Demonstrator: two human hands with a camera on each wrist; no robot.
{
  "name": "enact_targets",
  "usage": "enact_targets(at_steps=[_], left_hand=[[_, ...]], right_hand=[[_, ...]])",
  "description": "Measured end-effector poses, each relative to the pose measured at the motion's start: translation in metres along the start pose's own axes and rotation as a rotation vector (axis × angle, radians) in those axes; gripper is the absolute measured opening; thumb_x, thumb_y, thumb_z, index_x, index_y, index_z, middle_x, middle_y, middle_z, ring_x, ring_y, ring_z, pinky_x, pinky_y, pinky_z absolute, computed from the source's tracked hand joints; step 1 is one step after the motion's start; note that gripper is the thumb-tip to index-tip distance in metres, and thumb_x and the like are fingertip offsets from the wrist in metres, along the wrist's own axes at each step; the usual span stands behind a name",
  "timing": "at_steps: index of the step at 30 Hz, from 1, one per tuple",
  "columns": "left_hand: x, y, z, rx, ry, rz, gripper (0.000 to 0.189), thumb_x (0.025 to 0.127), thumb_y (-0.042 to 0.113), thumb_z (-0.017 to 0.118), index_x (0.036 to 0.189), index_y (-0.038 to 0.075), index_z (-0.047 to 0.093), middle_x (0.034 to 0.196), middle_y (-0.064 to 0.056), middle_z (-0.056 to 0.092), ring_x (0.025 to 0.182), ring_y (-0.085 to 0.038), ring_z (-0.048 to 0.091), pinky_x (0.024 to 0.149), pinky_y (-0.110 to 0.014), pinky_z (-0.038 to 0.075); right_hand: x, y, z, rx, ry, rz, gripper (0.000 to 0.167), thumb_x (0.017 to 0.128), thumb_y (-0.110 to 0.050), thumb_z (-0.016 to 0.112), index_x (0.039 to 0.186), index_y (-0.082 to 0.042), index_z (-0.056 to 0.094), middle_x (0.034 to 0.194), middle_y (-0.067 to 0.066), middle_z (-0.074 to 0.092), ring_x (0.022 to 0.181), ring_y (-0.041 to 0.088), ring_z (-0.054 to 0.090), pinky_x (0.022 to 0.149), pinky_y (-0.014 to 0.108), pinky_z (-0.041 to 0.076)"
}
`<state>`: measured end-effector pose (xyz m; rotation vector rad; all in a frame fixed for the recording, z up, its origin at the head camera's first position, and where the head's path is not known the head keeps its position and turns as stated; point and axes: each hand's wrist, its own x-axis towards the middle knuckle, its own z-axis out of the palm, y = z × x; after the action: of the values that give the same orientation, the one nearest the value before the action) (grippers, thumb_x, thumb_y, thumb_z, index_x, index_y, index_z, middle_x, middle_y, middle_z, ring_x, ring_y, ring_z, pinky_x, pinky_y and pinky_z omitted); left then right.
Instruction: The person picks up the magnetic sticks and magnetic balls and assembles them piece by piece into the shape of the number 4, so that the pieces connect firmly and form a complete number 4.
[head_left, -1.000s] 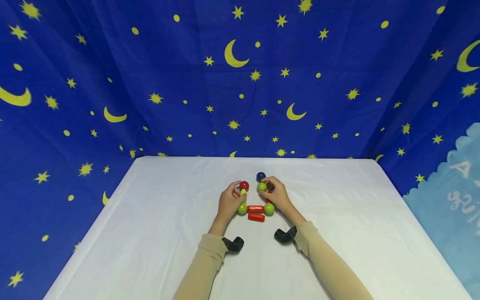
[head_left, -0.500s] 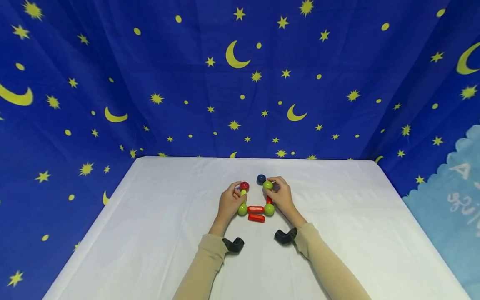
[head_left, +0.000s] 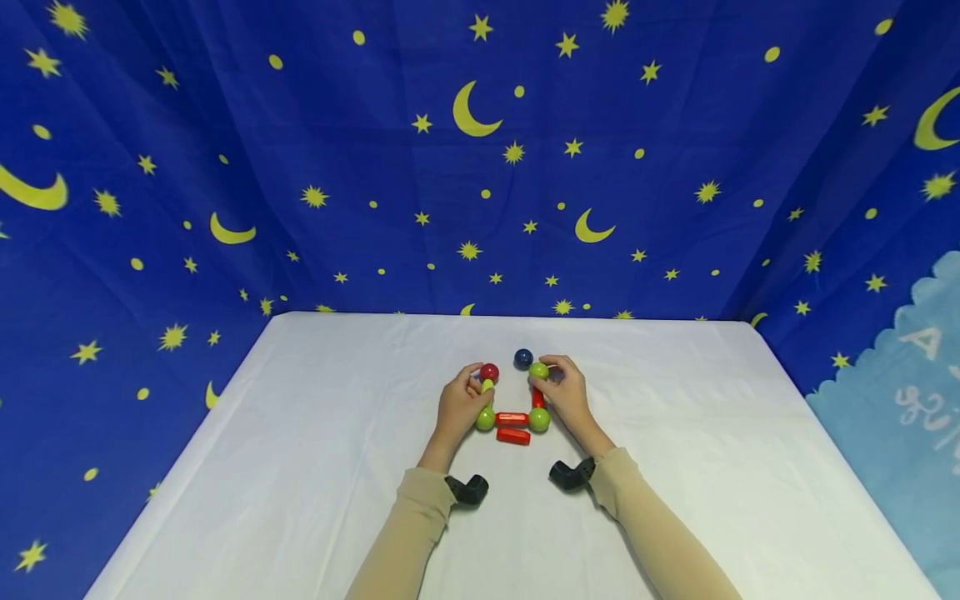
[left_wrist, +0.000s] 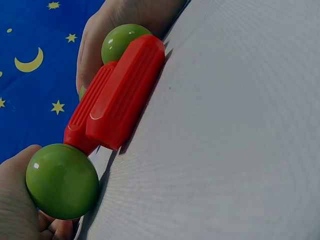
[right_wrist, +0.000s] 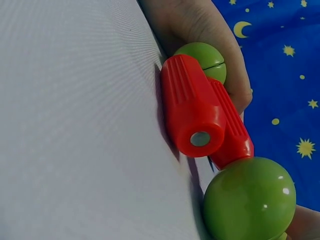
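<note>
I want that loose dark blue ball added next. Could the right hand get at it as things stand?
Probably yes: the dark blue ball lies bare on the white table, just beyond the right hand, though that hand is pinching a green ball.

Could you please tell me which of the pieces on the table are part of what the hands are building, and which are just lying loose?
In hand: left hand, right hand, red ball, top green ball, red rod between two green balls.
Loose: spare red rod, blue ball.

white table (head_left: 300, 467) | on it: loose red rod (head_left: 513, 436) (beside ball-and-rod frame (head_left: 512, 417)) | blue ball (head_left: 522, 358)
</note>
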<state>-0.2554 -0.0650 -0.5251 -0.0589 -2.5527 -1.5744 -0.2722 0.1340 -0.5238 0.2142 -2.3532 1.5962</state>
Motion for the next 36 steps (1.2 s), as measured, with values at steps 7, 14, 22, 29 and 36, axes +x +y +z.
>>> enact_targets(at_steps=[7, 14, 22, 29, 36], left_hand=[[0.000, 0.000, 0.000, -0.001, -0.003, 0.008, 0.047, 0.082, 0.014, 0.071, 0.127, 0.009, 0.058, 0.078, -0.004, 0.057, 0.065, -0.010, 0.048, 0.059, -0.017, 0.040], [0.000, -0.003, 0.000, -0.007, -0.006, 0.006, 0.047, 0.082, 0.014, 0.071, 0.127, 0.010, 0.058, 0.078, -0.004, 0.057, 0.065, -0.010, 0.048, 0.059, -0.017, 0.040], [0.001, -0.003, 0.001, -0.001, -0.007, 0.015, 0.047, 0.082, 0.014, 0.071, 0.127, 0.009, 0.058, 0.078, -0.004, 0.057, 0.065, -0.009, 0.048, 0.059, -0.017, 0.041], [0.002, -0.001, 0.001, -0.005, -0.005, 0.008, 0.047, 0.082, 0.014, 0.071, 0.127, 0.010, 0.058, 0.078, -0.004, 0.057, 0.065, -0.010, 0.048, 0.059, -0.017, 0.041], [0.001, -0.001, 0.000, 0.002, -0.001, 0.003, 0.047, 0.082, 0.014, 0.072, 0.127, 0.010, 0.059, 0.077, -0.004, 0.056, 0.064, -0.010, 0.047, 0.058, -0.017, 0.040]], right_hand=[[-0.003, -0.020, -0.005, 0.105, -0.013, 0.074, 0.035, 0.079, 0.001, 0.072, 0.111, 0.009, 0.061, 0.112, 0.027, 0.061, 0.099, 0.037, 0.059, 0.080, 0.023, 0.047], [0.001, -0.006, -0.001, 0.173, -0.020, 0.135, 0.034, 0.080, -0.004, 0.071, 0.111, 0.005, 0.062, 0.113, 0.022, 0.062, 0.089, 0.011, 0.058, 0.076, 0.014, 0.046], [-0.004, -0.034, -0.010, 0.317, -0.059, 0.240, 0.034, 0.084, 0.003, 0.064, 0.117, 0.011, 0.056, 0.116, 0.029, 0.055, 0.084, 0.011, 0.058, 0.069, 0.015, 0.050], [-0.005, -0.038, -0.009, 0.211, -0.052, 0.222, 0.033, 0.084, 0.001, 0.065, 0.115, 0.010, 0.058, 0.117, 0.026, 0.057, 0.090, 0.015, 0.055, 0.073, 0.010, 0.045], [-0.007, -0.040, -0.008, 0.155, -0.054, 0.196, 0.033, 0.084, 0.000, 0.065, 0.115, 0.009, 0.058, 0.114, 0.026, 0.059, 0.093, 0.022, 0.054, 0.075, 0.010, 0.042]])
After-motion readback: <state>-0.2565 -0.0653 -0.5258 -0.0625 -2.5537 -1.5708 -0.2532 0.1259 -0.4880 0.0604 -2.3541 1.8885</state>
